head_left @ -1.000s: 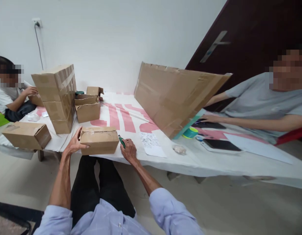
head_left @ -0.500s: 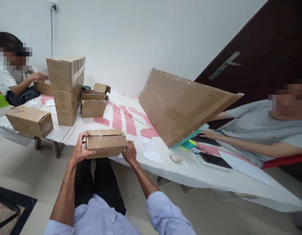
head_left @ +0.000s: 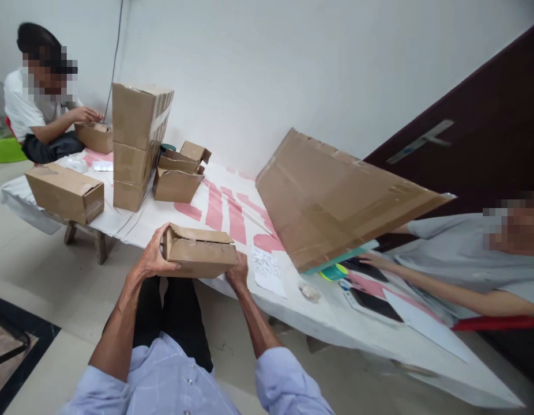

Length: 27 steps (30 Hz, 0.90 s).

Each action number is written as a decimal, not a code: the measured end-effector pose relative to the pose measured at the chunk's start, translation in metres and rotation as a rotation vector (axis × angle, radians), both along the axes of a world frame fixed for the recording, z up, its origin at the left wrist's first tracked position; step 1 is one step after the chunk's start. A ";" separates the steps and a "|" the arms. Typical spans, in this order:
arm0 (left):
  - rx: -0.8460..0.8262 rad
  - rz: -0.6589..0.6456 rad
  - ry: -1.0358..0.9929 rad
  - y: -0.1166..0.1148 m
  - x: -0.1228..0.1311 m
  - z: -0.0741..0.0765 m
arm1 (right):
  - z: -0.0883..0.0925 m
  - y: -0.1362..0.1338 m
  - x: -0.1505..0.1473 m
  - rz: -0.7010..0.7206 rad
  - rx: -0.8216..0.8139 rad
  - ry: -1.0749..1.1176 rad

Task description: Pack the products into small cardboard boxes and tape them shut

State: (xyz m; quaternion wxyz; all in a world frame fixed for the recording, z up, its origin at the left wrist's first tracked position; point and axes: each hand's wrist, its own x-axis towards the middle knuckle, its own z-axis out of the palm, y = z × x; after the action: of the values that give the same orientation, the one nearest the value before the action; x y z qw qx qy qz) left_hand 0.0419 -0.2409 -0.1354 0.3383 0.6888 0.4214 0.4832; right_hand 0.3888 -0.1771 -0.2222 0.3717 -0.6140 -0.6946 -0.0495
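Note:
A small brown cardboard box (head_left: 200,259) is held at the near edge of the table, over my lap. Its top flaps are folded inward, with a narrow gap between them. My left hand (head_left: 157,258) is closed around the box's left end, thumb along the near side and fingers up by the top corner. At the right end, my right hand (head_left: 238,271) is curled against the box, and its fingertips are partly hidden. Just right of that hand lies a printed white sheet (head_left: 267,271) on the cloth.
Stacked cardboard boxes (head_left: 131,150), a closed box (head_left: 63,193) and open boxes (head_left: 178,181) stand to the left. A large cardboard panel (head_left: 336,199) leans at the right beside green tape (head_left: 334,272) and a tablet (head_left: 375,304). Co-workers sit at both ends.
The view has tilted and swung slightly left, shifting the scene. Both hands still hold the box, which sits a little further right in the picture. Its left flap edge appears slightly raised.

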 end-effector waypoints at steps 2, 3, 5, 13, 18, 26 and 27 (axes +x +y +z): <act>-0.017 0.053 -0.002 0.000 0.005 -0.002 | 0.019 0.000 0.002 -0.051 0.042 0.094; -0.025 0.073 0.002 0.000 0.007 -0.002 | 0.030 0.000 0.000 -0.039 0.059 0.158; -0.040 0.094 0.008 0.000 0.013 -0.002 | 0.050 -0.003 -0.008 0.086 0.063 0.278; -0.044 -0.081 -0.094 -0.007 0.009 -0.007 | 0.073 -0.010 -0.026 0.218 -0.106 0.534; -0.087 -0.089 -0.090 -0.005 0.001 -0.028 | 0.073 -0.008 -0.011 0.141 -0.148 0.632; -0.095 -0.062 -0.090 -0.002 0.024 -0.051 | 0.077 -0.009 -0.013 0.073 -0.172 0.661; -0.070 -0.046 -0.095 -0.002 0.026 -0.049 | 0.079 -0.009 -0.013 0.078 -0.175 0.649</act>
State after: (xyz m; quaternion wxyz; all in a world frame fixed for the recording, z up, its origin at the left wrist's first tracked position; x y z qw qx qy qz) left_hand 0.0674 -0.2431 -0.1846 0.3930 0.6623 0.4057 0.4923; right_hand 0.3754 -0.1863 -0.1435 0.5210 -0.6003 -0.5644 0.2227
